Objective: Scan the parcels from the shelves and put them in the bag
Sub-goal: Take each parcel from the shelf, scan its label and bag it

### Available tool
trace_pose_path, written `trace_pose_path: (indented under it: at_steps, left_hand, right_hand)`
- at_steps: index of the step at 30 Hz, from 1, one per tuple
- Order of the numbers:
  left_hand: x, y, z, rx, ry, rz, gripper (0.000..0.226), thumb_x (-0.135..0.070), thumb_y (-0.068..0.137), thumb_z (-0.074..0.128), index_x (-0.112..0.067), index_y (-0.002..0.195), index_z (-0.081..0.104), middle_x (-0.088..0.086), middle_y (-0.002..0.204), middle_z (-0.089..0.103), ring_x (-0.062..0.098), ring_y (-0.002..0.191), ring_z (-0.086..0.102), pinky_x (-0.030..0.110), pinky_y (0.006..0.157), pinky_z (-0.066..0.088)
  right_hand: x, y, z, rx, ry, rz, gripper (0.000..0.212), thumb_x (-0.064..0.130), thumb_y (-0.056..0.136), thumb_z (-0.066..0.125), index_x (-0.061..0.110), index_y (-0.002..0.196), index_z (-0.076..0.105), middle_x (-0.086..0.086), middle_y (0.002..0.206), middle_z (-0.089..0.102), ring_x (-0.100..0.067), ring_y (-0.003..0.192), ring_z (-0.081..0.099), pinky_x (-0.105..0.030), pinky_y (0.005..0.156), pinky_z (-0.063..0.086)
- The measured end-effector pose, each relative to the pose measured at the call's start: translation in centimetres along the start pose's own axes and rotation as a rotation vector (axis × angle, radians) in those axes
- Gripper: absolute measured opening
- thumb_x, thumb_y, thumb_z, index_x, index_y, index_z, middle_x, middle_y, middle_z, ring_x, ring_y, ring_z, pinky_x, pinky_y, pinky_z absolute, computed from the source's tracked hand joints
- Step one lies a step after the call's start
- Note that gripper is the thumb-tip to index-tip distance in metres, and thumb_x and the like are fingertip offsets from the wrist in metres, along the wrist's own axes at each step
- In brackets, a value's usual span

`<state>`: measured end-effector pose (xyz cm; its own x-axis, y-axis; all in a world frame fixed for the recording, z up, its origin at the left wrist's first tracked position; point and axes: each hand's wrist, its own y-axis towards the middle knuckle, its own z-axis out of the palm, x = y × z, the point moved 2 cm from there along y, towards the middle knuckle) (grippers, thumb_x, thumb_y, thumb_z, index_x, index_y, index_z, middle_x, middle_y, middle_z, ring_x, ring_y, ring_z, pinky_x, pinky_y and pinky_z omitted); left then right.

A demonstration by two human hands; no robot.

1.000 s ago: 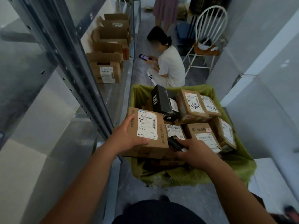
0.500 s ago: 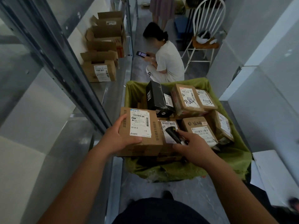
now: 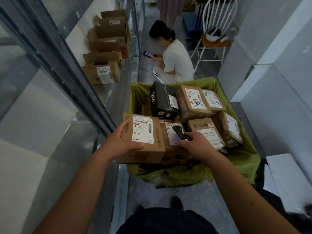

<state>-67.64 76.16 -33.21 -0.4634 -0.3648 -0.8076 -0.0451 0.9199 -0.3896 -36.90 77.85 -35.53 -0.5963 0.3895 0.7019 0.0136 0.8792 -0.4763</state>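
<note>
My left hand (image 3: 122,142) grips a brown cardboard parcel (image 3: 143,149) with a white label on top, at the near left corner of the green bag (image 3: 236,168). My right hand (image 3: 195,144) holds a black handheld scanner (image 3: 179,132), its head pointing away over a labelled parcel beside the one I hold. The bag holds several more brown parcels and one black box (image 3: 163,100). More cardboard boxes (image 3: 103,71) stand on the metal shelf at the left.
A metal shelf upright (image 3: 67,68) runs diagonally at the left. A person (image 3: 173,59) squats with a phone just beyond the bag. A white chair (image 3: 214,31) stands behind. White boxes (image 3: 287,173) and walls close in on the right.
Both hands have hardly moved; the parcel stays at the bag's near left corner and the scanner has lifted slightly towards the neighbouring parcel's label. My view has shifted a little.
</note>
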Motion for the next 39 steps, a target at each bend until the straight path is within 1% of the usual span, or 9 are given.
trace_pose_path:
  at_steps: [4,7,14,17,23,28,31,35,39]
  left_hand:
    - [0.3,-0.3,-0.1,-0.014,-0.018,0.013,0.119,-0.042,0.060,0.101,-0.056,0.154,0.031,-0.010,0.151,0.044,0.018,0.130,0.047,0.038,0.099,0.046]
    - [0.1,-0.8,-0.2,-0.003,-0.046,0.029,0.120,-0.044,0.056,0.102,-0.056,0.153,0.032,-0.011,0.149,0.045,0.018,0.130,0.048,0.040,0.100,0.047]
    - [-0.4,-2.1,-0.6,0.037,-0.116,0.040,0.127,-0.060,0.036,0.096,-0.058,0.149,0.038,-0.024,0.134,0.052,0.002,0.119,0.054,0.029,0.091,0.050]
    - [-0.1,-2.6,-0.7,0.041,-0.116,0.031,0.121,-0.061,0.037,0.095,-0.063,0.144,0.038,-0.023,0.134,0.052,0.007,0.120,0.055,0.039,0.100,0.052]
    - [0.5,-3.4,-1.0,0.029,-0.124,0.034,0.110,-0.060,0.038,0.096,-0.069,0.133,0.040,-0.030,0.128,0.048,0.000,0.115,0.053,0.033,0.091,0.051]
    - [0.7,-3.5,-0.8,0.015,-0.154,0.024,0.122,-0.059,0.037,0.097,-0.061,0.145,0.040,-0.023,0.134,0.051,0.005,0.119,0.055,0.036,0.095,0.052]
    - [0.5,-3.2,-0.3,0.029,-0.184,0.001,0.125,-0.055,0.039,0.098,-0.058,0.149,0.039,-0.015,0.141,0.051,0.008,0.118,0.055,0.034,0.085,0.052]
    - [0.3,-2.8,0.8,0.035,-0.213,-0.001,0.123,-0.052,0.043,0.099,-0.055,0.151,0.040,-0.012,0.145,0.049,0.015,0.125,0.054,0.038,0.096,0.053]
    - [-0.1,-2.3,1.7,0.044,-0.162,0.023,0.114,-0.044,0.056,0.102,-0.057,0.149,0.038,-0.016,0.140,0.048,0.015,0.125,0.051,0.026,0.085,0.046]
  right_hand:
    - [0.4,-1.0,0.3,0.002,-0.113,-0.047,0.050,0.044,0.084,0.075,0.027,0.130,0.065,0.013,0.088,0.063,-0.009,0.076,0.066,-0.027,0.057,0.053]
    - [0.1,-2.1,0.6,-0.022,-0.151,-0.087,0.062,0.041,0.083,0.077,0.028,0.141,0.058,0.020,0.086,0.055,-0.006,0.072,0.064,-0.021,0.051,0.049]
    - [-0.2,-4.9,0.2,-0.048,-0.168,-0.129,0.085,0.045,0.083,0.074,0.029,0.159,0.037,0.013,0.106,0.053,-0.005,0.086,0.061,-0.024,0.064,0.054]
    - [-0.3,-5.7,0.3,-0.043,-0.190,-0.144,0.087,0.045,0.085,0.073,0.028,0.160,0.034,0.007,0.120,0.059,-0.008,0.096,0.061,-0.032,0.079,0.058]
    - [-0.3,-6.5,0.8,-0.056,-0.191,-0.191,0.087,0.044,0.085,0.074,0.028,0.160,0.034,0.006,0.124,0.059,-0.005,0.092,0.056,-0.026,0.076,0.053]
    - [0.7,-6.4,0.9,-0.111,-0.233,-0.246,0.084,0.045,0.085,0.074,0.029,0.159,0.037,0.013,0.112,0.055,0.000,0.082,0.051,-0.015,0.062,0.039]
    - [1.3,-5.9,0.9,-0.123,-0.287,-0.234,0.072,0.045,0.085,0.073,0.026,0.151,0.048,0.019,0.092,0.049,0.000,0.076,0.050,-0.019,0.058,0.040]
    - [0.0,-5.5,0.3,-0.111,-0.279,-0.184,0.064,0.042,0.084,0.073,0.023,0.142,0.056,0.019,0.085,0.046,0.000,0.076,0.051,-0.023,0.061,0.045]
    - [-1.8,-6.0,-0.1,-0.126,-0.191,-0.133,0.076,0.043,0.082,0.075,0.023,0.151,0.049,0.011,0.105,0.062,-0.004,0.082,0.055,-0.023,0.064,0.047]
